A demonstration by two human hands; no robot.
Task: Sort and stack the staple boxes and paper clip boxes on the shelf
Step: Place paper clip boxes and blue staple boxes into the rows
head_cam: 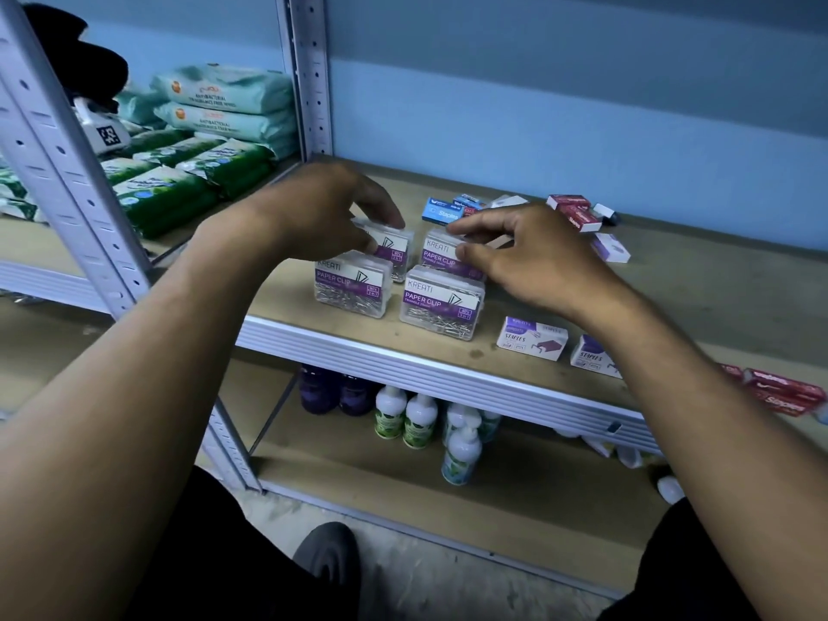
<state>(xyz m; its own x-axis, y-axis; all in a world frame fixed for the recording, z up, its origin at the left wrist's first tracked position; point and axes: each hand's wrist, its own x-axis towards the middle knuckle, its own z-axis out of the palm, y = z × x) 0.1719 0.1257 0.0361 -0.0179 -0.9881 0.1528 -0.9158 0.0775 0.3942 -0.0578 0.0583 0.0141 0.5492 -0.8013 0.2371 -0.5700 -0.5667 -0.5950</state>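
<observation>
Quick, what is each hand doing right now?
Left hand: pinches the back-left paper clip box.
Right hand: pinches the back-right paper clip box.

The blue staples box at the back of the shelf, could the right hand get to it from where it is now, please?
Probably yes: the blue staples box lies just beyond the right hand, nothing between, though that hand first must release the clear paper clip box.

Dim, bluish, even light with no visible source. Beneath the fingers, 4 clear paper clip boxes [398, 280] carry faint sheen and soft shadows. Well left of the fingers, the shelf post [67, 163] bows from wide-angle distortion. Everything looks slightly soft.
</observation>
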